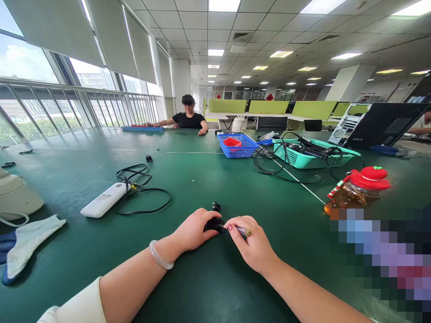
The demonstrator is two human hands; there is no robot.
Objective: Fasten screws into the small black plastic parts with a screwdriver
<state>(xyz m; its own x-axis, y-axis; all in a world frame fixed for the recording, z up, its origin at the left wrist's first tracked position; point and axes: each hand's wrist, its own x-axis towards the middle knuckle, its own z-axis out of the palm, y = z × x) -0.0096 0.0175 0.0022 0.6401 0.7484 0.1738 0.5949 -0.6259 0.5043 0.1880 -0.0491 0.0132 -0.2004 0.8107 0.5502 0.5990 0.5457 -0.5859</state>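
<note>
My left hand (190, 231) is closed around a small black plastic part (214, 224) on the green tabletop, thumb in front and fingers over the back. What kind of part it is I cannot make out, since the fingers cover much of it. In my right hand (254, 251) a slim screwdriver (244, 231) is pinched like a pen. Its thin tip points left and meets the black part, or comes very close to it. Just beyond my left fingertips lies another small black piece (216, 206), apart from both hands.
A white power strip (106, 200) with a black cord lies left, near a glove (32, 244). Blue (237, 151) and green (299, 160) baskets with cables stand back right. A red-lidded jar (363, 190) is at right. Another person (190, 119) sits at the far edge.
</note>
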